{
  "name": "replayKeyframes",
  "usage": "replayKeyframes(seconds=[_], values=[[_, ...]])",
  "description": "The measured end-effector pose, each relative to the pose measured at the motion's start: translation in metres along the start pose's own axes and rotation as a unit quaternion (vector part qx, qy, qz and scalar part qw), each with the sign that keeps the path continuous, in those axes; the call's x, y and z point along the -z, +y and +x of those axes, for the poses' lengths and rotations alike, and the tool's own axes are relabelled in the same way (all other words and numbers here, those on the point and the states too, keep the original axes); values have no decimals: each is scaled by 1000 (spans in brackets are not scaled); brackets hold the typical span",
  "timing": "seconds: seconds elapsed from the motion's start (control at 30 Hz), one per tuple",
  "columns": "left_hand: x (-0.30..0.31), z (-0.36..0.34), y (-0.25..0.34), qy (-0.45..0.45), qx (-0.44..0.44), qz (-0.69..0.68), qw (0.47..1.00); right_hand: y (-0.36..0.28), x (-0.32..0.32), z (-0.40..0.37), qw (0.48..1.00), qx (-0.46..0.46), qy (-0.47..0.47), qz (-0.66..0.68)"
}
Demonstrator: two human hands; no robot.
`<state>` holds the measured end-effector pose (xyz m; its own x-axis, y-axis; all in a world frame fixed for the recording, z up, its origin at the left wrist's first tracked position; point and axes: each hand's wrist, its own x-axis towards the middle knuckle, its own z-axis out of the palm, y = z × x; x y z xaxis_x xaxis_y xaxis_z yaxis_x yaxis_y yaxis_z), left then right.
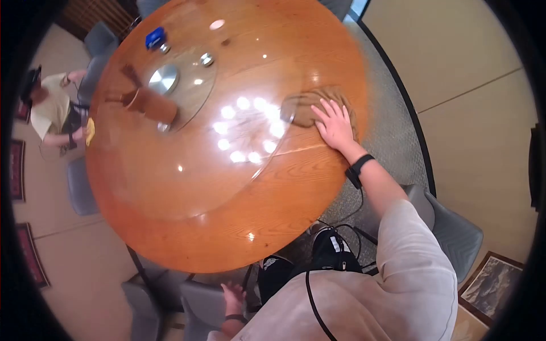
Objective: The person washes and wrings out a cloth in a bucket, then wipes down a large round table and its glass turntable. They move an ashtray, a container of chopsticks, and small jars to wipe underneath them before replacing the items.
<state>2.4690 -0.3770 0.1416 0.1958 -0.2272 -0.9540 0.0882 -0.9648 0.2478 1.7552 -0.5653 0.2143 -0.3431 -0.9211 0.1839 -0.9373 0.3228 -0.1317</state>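
Note:
A brown cloth [304, 108] lies bunched on the right part of the round wooden table [284, 199]. My right hand [335, 124] is spread over it, palm down, with the fingers apart and pressing on the cloth. Below the table's near edge hangs my left hand [233, 295], beside a grey chair, with nothing in it and its fingers apart. The glass turntable [193, 210] rests on the table, and part of the cloth meets its edge.
On the table stand a brown container [152, 106], a blue object [154, 38] and a round metal disc [164, 79]. Another person [54, 108] at the far left holds a yellow cloth [90, 132]. Grey chairs [452, 233] surround the table.

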Motion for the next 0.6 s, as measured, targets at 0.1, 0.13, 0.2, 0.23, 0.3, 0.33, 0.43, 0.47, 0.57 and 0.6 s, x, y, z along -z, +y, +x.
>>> replayKeyframes(seconds=[0.1,0.13,0.2,0.23,0.3,0.33,0.43,0.47,0.57,0.6], values=[[-38,-38,-17,-3,36,-29,999,65,14,15,997,-43,62,-3],[-48,-52,-14,-4,26,-32,999,78,15,16,997,-72,32,2],[-77,-79,-17,-12,7,-49,999,108,27,17,993,-119,-24,5],[-93,-90,-16,-8,-8,-54,998,120,38,14,991,-128,-21,32],[-119,-87,-12,-51,-38,-75,995,149,59,9,979,-185,-83,32],[-129,-83,-14,-71,-48,-85,993,164,69,0,969,-214,-118,29],[-175,-58,-8,-38,-32,-27,998,226,102,-40,958,-271,-17,97],[-188,-44,-12,-24,-28,2,999,256,111,-54,952,-288,-2,101],[-251,-53,-3,-28,-38,120,992,349,143,-90,894,-285,48,344],[-272,-64,-2,-31,-40,166,985,377,155,-98,837,-309,47,450]])
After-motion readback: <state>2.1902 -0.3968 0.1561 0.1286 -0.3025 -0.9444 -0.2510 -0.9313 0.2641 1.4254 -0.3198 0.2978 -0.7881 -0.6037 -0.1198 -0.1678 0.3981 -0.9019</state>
